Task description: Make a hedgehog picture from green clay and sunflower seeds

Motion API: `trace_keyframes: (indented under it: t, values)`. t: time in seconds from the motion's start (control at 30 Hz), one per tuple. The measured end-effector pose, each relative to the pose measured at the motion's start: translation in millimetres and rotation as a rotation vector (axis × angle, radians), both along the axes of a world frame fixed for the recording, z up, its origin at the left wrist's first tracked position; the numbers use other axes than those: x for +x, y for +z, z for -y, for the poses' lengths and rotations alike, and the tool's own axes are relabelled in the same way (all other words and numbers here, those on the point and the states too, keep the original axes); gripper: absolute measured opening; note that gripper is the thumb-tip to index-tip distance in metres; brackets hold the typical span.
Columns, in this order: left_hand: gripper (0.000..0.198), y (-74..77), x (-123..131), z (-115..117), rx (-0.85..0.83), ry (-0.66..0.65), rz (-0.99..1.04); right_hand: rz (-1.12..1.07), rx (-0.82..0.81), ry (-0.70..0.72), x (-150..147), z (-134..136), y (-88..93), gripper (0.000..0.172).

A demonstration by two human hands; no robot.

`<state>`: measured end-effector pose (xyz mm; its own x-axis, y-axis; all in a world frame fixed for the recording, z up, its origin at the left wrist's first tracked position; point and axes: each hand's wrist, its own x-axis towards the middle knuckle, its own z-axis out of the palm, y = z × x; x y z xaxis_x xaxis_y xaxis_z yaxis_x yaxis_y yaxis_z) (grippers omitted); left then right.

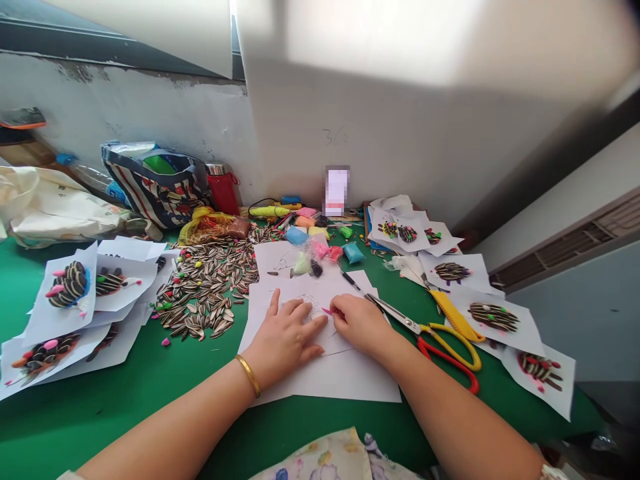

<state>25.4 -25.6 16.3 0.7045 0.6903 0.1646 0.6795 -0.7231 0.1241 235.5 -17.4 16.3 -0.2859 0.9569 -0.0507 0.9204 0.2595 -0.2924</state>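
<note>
My left hand [285, 337] lies flat on a white sheet of paper [340, 383], its fingers spread. A gold bangle [249, 375] circles that wrist. On the paper, partly under my fingers, is a faint pencil-like drawing [309, 299]. My right hand [364, 323] rests on the right part of the sheet, its fingers pinched on a small pink pointed piece [327, 311]; most of that piece is hidden. Beyond the right hand lies a black pen [351, 283]. Scissors [453, 350] with yellow and red handles lie just to its right.
A heap of striped sunflower seeds [207, 280] covers the left middle of the green table [200, 400]. Bags of coloured clay [353, 253] sit beyond the paper. Seed-decorated cards are stacked at left [70, 287] and right [495, 317]. Against the wall stand a red bottle [221, 190] and a phone-like screen [337, 190].
</note>
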Motion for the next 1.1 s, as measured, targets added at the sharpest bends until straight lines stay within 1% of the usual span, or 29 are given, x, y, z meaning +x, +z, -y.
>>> trace_keyframes:
  t: [0.17, 0.27, 0.37, 0.43, 0.5, 0.6, 0.73, 0.83, 0.93, 1.03, 1.1]
  values:
    - [0.064, -5.3, -8, -7, -0.062, 0.009, 0.119, -0.034, 0.031, 0.012, 3, -1, -2.6, 0.016]
    - [0.072, -10.5, -13, -12, -0.131, -0.011, 0.144, -0.103, 0.105, 0.027, 5, -4, -5.8, 0.014]
    - [0.082, -13.2, -18, -19, -0.194, -0.045, 0.155, -0.216, 0.188, 0.108, 6, -5, -8.4, 0.016]
    - [0.085, -12.5, -23, -25, -0.189, -0.017, 0.182, -0.270, 0.180, 0.192, 7, -5, -8.9, 0.017]
    - [0.077, -10.5, -30, -32, -0.157, 0.054, 0.221, -0.278, 0.133, 0.255, 6, -4, -8.4, 0.017]
    - [0.048, -8.2, -40, -43, -0.116, 0.138, 0.252, -0.231, 0.107, 0.273, 6, -2, -6.3, 0.017]
    - [0.031, -10.7, -47, -50, -0.078, 0.193, 0.231, -0.153, 0.165, 0.252, 7, 1, -4.5, 0.016]
    - [0.018, -13.3, -45, -50, -0.080, 0.194, 0.199, -0.127, 0.204, 0.224, 6, 2, -4.6, 0.015]
    - [0.014, -13.0, -41, -48, -0.075, 0.193, 0.188, -0.174, 0.207, 0.251, 4, 2, -4.0, 0.016]
    - [0.011, -10.6, -38, -45, -0.057, 0.194, 0.211, -0.232, 0.142, 0.357, 3, 1, -2.8, 0.017]
    - [0.008, -9.2, -37, -44, -0.050, 0.194, 0.252, -0.239, 0.099, 0.366, 1, 0, -2.5, 0.017]
